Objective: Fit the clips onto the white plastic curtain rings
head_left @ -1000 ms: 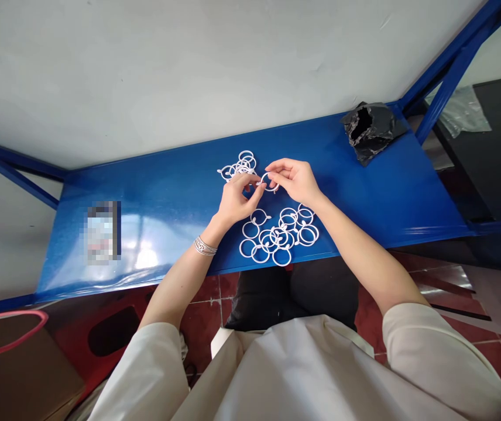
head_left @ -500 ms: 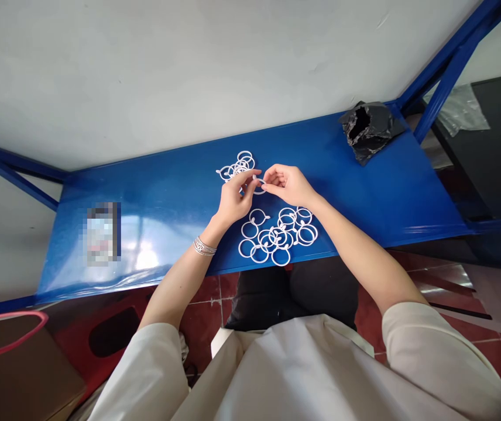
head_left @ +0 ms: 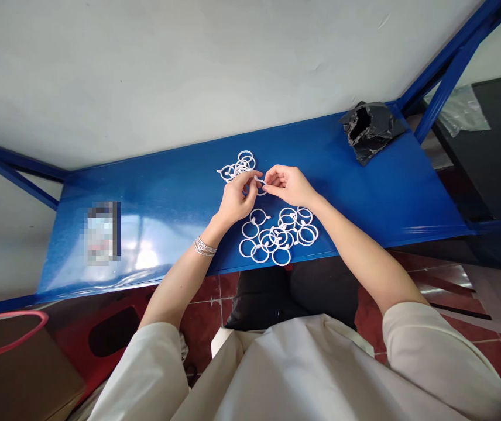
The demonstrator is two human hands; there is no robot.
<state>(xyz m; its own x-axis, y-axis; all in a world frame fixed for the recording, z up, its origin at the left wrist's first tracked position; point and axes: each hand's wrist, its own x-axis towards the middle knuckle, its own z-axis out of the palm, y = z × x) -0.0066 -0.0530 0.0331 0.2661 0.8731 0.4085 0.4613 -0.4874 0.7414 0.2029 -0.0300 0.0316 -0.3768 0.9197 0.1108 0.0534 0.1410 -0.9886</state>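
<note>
Between my hands is a white ring (head_left: 261, 192) with a small tab, much like a curtain ring. My left hand (head_left: 238, 196) pinches its left side, near the tab, and the fingers partly cover it. With thumb and fingertips, my right hand (head_left: 289, 183) grips the ring's right side. Just beyond my left hand lies a small heap of similar white rings (head_left: 246, 156). Closer to my body, a wider spread of loose white rings (head_left: 281, 255) overlaps on the table's near part.
The blue table (head_left: 180, 175) runs along a pale wall (head_left: 215, 70). A crumpled black plastic bag (head_left: 371, 131) sits at its far right. On the left lies a pixelated rectangular item (head_left: 101, 234). Blue metal braces (head_left: 450, 82) rise at both ends.
Hardly anything differs. Both hands keep hold of the ring in nearly the same place, and the view has shifted very slightly.
</note>
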